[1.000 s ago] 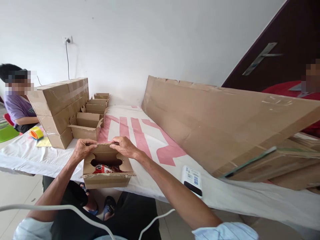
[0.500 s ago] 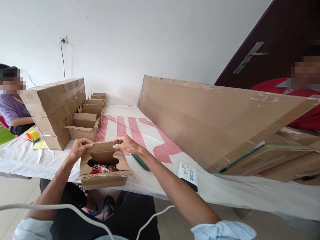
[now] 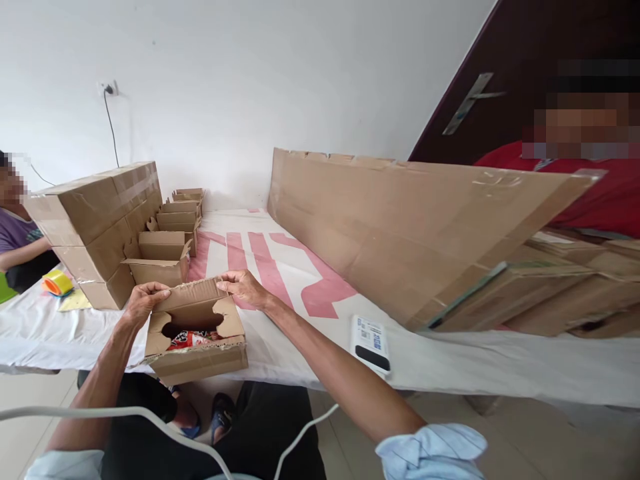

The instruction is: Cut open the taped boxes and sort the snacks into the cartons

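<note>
A small open cardboard box sits at the near edge of the table, with red printed packets visible inside. My left hand pinches the left end of its raised far flap between thumb and fingers. At the right end of that same flap, my right hand grips the cardboard edge. The two notched side flaps lean inward over the contents. How many packets lie inside is hidden.
Several open boxes line up beyond my left hand, beside a stack of taped cartons. A yellow tape roll and a white device lie on the table. A tall cardboard panel stands right; people sit at both sides.
The view has turned slightly right, and the box sits a little more rotated. Both hands keep hold of the flap. A green object by my right forearm no longer shows.
</note>
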### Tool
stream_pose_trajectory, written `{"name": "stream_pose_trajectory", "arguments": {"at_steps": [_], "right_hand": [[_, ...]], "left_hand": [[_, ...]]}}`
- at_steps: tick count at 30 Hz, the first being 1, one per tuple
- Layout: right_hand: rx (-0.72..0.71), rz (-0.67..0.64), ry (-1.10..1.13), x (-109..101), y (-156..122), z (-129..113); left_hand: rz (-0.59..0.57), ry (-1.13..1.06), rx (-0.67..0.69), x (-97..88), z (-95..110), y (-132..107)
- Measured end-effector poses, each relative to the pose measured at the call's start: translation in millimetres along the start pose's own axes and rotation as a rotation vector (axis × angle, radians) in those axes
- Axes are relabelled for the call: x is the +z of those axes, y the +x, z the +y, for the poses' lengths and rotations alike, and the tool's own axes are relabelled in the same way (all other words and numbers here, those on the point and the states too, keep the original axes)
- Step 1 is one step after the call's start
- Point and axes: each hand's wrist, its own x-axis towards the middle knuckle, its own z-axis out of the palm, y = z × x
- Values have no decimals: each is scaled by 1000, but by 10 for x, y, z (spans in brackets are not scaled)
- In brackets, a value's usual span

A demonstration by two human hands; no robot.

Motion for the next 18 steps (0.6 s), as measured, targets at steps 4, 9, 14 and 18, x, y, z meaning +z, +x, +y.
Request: {"name": "stream_pose_trajectory", "arguments": {"at_steps": [4, 9, 14, 18], "right_hand": [[-39, 49, -15, 47, -12, -5], [-68, 91, 20, 108, -37, -44], [-51, 109, 116, 138, -38, -67], [-34, 138, 174, 134, -38, -64]], "left_hand": [[6, 5, -8, -11, 40, -7], [11, 3, -12, -55, 64, -29], [15, -6, -18, -99, 35, -14], [22, -40, -32, -109, 19, 3]]}}
